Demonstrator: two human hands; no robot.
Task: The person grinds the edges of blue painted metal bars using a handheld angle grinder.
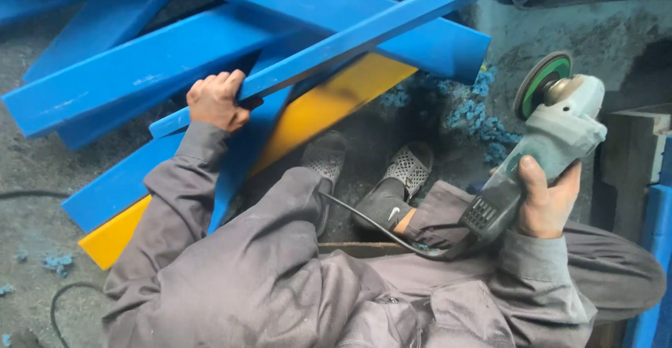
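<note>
My left hand (215, 100) grips the edge of a long blue plastic strip (364, 33) that runs up to the right across a pile of blue boards. My right hand (547, 201) holds a grey angle grinder (553, 135) by its body, raised off to the right, its green disc (540, 82) pointing up and away from the strips. The grinder's black cord (371, 223) trails back over my grey-trousered legs. My two feet in dark perforated shoes (409, 166) rest on the dusty floor under the pile.
Several blue boards (140, 68) and one yellow board (329, 103) lie crossed on the grey concrete floor. Blue shavings (469, 110) are heaped by the wall at right. A grey block (630, 159) and more blue pieces (654, 250) stand at far right. A cable (59, 306) curls at bottom left.
</note>
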